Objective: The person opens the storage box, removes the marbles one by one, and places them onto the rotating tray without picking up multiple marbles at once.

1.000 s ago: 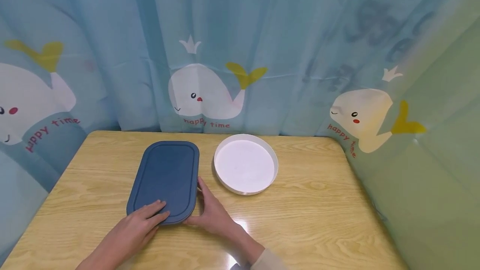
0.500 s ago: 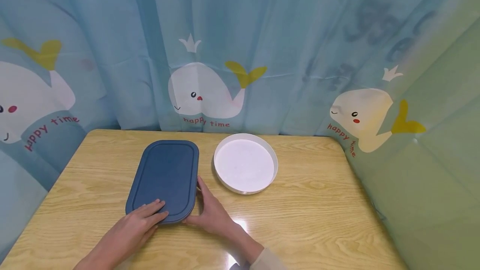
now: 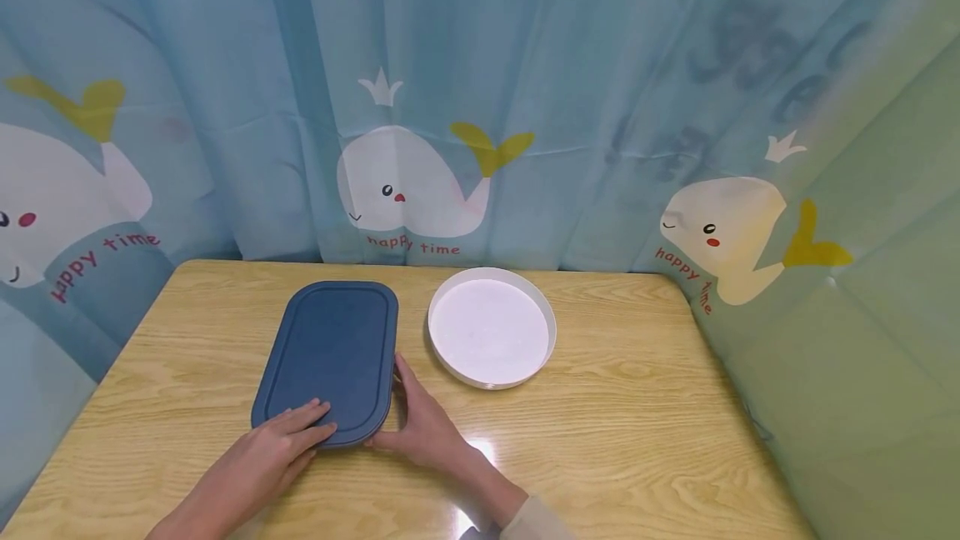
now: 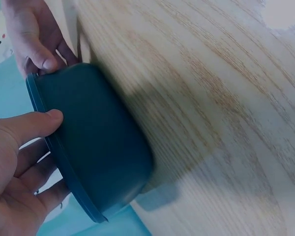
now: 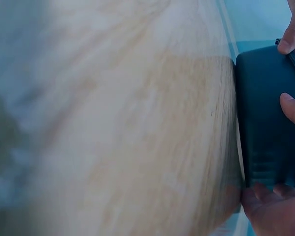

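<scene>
A dark blue rectangular food container stands left of the middle of the table, its flat lid in place. My left hand grips the near left corner, fingers on top of the lid and thumb over the rim against the side wall. At the right side, near the front corner, my right hand holds the container's wall between thumb and fingers. In the right wrist view, the right hand's fingertips touch low on the wall. Whatever is inside is hidden. To the right stands a round white shallow tray, apart from both hands.
The wooden table carries the container and the tray. Its back edge meets a blue curtain with whale prints, which also hangs at the left. A greenish stretch of curtain borders the right edge.
</scene>
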### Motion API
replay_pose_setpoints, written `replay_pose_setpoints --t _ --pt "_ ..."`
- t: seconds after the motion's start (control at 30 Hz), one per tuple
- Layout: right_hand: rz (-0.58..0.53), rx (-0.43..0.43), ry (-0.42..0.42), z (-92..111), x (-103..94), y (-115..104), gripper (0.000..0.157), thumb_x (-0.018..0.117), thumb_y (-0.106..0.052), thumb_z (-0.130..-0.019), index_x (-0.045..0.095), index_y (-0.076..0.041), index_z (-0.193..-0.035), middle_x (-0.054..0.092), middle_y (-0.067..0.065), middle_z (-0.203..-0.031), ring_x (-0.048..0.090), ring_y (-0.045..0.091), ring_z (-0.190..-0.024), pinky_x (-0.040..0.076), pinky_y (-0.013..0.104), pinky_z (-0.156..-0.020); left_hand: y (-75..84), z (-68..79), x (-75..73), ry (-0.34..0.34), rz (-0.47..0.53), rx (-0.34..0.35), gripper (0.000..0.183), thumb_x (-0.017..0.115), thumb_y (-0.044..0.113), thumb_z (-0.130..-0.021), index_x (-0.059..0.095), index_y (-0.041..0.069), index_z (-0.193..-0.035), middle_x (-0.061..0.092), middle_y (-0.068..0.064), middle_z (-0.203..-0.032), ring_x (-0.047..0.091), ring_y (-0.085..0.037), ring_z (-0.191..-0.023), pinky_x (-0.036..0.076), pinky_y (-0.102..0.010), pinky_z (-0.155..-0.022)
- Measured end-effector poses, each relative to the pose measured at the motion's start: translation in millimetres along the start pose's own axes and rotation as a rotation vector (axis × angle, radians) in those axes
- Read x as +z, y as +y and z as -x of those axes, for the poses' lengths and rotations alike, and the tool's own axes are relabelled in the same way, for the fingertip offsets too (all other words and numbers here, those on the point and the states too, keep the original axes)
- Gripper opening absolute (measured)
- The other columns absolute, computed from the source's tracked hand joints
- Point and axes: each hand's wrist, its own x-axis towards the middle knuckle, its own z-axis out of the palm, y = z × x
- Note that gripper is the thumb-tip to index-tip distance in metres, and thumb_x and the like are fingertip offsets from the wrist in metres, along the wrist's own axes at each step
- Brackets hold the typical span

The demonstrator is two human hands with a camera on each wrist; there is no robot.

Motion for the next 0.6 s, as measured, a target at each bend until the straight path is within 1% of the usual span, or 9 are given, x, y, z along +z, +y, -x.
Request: replay_pose_setpoints --t 0.2,0.43,0.6 --pt "-0.001 -0.023 -0.006 -0.1 0.1 -0.8 0.116 0.088 -0.033 -0.075 0.010 -0.027 -0.161 0.037 -0.005 -0.156 0.039 0.013 -0.139 0.031 0.034 -0.112 1.6 0.1 -2.6 -0.068 0.038 -0.054 0.036 0.080 0.005 -0.080 0.075 0.007 -0.115 0.064 -0.018 -0.127 0.062 -0.040 -0.113 0.055 -0.046 -0.080" --pt "0.013 -0.002 -0.008 0.8 -0.4 -2.6 0.116 0.088 -0.035 -0.075 0.011 -0.028 -0.161 0.036 -0.006 -0.156 0.037 0.014 -0.140 0.031 0.036 -0.112 3.2 0.5 -3.1 -0.089 0.047 -0.093 0.035 0.080 0.007 -0.081 0.075 0.008 -0.115 0.063 -0.017 -0.128 0.061 -0.039 -0.115 0.055 -0.046 -0.082" --pt "0.001 -0.015 -0.012 -0.1 -0.6 -2.9 0.115 0.088 -0.034 -0.076 0.011 -0.026 -0.161 0.031 -0.006 -0.159 0.034 0.014 -0.142 0.029 0.034 -0.113 3.3 -0.5 -4.3 -0.128 0.059 -0.126 0.035 0.080 0.008 -0.082 0.075 0.009 -0.116 0.063 -0.017 -0.130 0.060 -0.039 -0.117 0.054 -0.047 -0.083"
